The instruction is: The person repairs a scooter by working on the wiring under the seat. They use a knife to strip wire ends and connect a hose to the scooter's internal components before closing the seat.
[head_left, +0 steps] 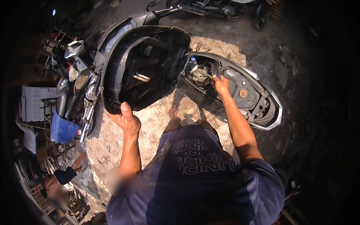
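Observation:
A motor scooter stands in front of me with its seat [161, 80] tipped up, the black hollow underside facing me. My left hand [127, 120] grips the seat's lower rim, thumb up on the edge and fingers hidden beneath. Over the open under-seat compartment [272, 99] at right, my right hand [221, 85] is closed, fingers pointing down into it. What it holds is too small to make out. Just left of those fingers lie a crumpled beige cloth [200, 76] and a bottle with a blue cap [193, 60]. A round brownish cap [243, 93] sits right of the hand.
Other motorcycles [77, 50] crowd the left, near a blue cloth-like cover [65, 127] and stacked white boxes [35, 103]. At lower left another person [65, 175] is low to the ground. Another motorcycle [225, 10] stands at the far side. My bare foot [173, 111] rests on the stained concrete floor.

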A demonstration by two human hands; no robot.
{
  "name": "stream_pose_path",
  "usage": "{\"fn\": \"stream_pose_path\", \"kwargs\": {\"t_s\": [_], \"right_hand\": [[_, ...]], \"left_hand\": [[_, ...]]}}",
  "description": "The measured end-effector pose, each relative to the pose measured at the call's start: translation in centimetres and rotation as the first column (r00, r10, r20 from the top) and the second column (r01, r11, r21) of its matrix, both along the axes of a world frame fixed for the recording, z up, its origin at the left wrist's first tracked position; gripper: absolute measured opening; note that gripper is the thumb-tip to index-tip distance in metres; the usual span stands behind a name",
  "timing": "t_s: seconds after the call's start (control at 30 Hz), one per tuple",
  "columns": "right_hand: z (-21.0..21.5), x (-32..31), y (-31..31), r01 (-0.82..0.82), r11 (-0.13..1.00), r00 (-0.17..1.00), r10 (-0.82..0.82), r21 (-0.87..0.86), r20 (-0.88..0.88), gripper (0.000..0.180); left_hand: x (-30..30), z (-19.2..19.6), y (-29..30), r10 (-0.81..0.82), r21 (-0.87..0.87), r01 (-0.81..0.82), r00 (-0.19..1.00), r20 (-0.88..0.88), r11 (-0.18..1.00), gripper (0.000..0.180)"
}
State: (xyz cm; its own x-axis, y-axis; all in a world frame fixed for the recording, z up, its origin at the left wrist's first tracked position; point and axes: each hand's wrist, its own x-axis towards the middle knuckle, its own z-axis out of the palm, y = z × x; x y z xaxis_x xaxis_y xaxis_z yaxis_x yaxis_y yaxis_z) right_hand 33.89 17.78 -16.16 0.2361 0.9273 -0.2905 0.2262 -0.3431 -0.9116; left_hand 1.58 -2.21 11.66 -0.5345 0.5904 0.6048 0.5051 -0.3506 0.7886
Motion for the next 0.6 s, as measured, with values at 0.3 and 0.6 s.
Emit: {"fn": "stream_pose_path", "kwargs": {"t_s": [0.3,0.6], "right_hand": [[-1.0,-3.9,-0.2,-0.181,0.932,0.969,0.223,-0.315,0.103,0.028],[6.3,-5.8,2.2,-0.150,0.988,0.985,0.146,-0.035,-0.096,0.072]], "left_hand": [[-0.1,-1.2,-1.1,-0.033,0.015,0.031,0.985,0.169,0.999,0.081],[0.7,-3.3,-2.5,-0.120,-0.001,0.122,0.977,0.178,0.993,0.090]]}}
